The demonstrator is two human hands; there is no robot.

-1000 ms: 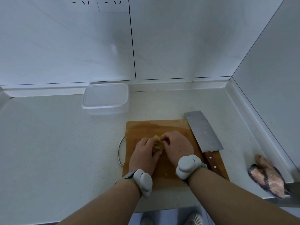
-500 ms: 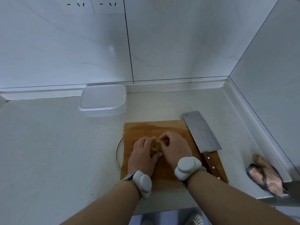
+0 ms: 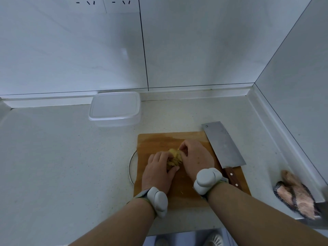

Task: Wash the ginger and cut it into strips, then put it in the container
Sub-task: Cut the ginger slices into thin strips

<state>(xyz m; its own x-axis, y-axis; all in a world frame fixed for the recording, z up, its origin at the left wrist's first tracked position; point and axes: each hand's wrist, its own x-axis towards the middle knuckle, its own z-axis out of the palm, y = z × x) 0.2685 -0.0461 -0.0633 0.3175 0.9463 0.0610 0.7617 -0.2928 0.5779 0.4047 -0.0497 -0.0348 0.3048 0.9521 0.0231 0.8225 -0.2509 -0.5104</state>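
Observation:
A heap of yellow cut ginger strips (image 3: 174,157) lies on the wooden cutting board (image 3: 159,140). My left hand (image 3: 158,172) and my right hand (image 3: 196,160) cup the heap from both sides, fingers curled around it. A cleaver (image 3: 222,145) with a wooden handle rests flat along the board's right edge, apart from my hands. The clear plastic container (image 3: 115,108) stands open and holds nothing, on the counter at the back left of the board.
A metal ring (image 3: 131,167) sticks out from under the board's left side. A pinkish cloth on a dark mesh scrubber (image 3: 294,194) lies at the right by the wall. The counter's front edge runs just below my forearms.
Both hands have stayed pressed around the ginger heap, which now shows a little more between them. The view has tilted down slightly.

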